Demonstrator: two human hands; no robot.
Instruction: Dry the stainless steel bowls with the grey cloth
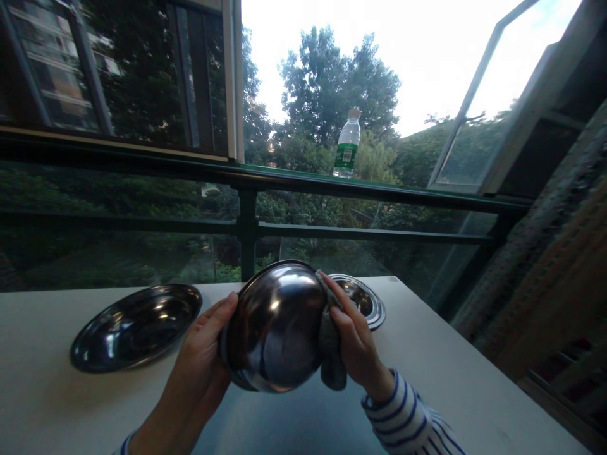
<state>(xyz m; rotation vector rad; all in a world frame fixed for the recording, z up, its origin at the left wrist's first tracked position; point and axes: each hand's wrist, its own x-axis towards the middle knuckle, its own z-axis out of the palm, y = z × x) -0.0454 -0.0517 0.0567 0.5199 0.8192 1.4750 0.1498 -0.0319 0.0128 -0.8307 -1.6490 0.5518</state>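
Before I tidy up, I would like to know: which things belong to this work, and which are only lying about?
Belonging:
- held metal bowl
- grey cloth

Apparently lying about:
- left metal dish, right metal dish (perhaps belonging too)
- bottle on railing

Two hands (206, 344) (353, 341), one cloth (332, 357), one bottle (346, 150), at least three metal bowls (277, 325) (137, 328) (363, 300)

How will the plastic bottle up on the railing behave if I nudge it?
The clear bottle would probably tip rather than slide far, being tall and narrow on its base. It looks mostly see-through, so it may be light, though I can't tell how much liquid is inside. Its rounded sides suggest it could roll once down, perhaps off the narrow green railing.
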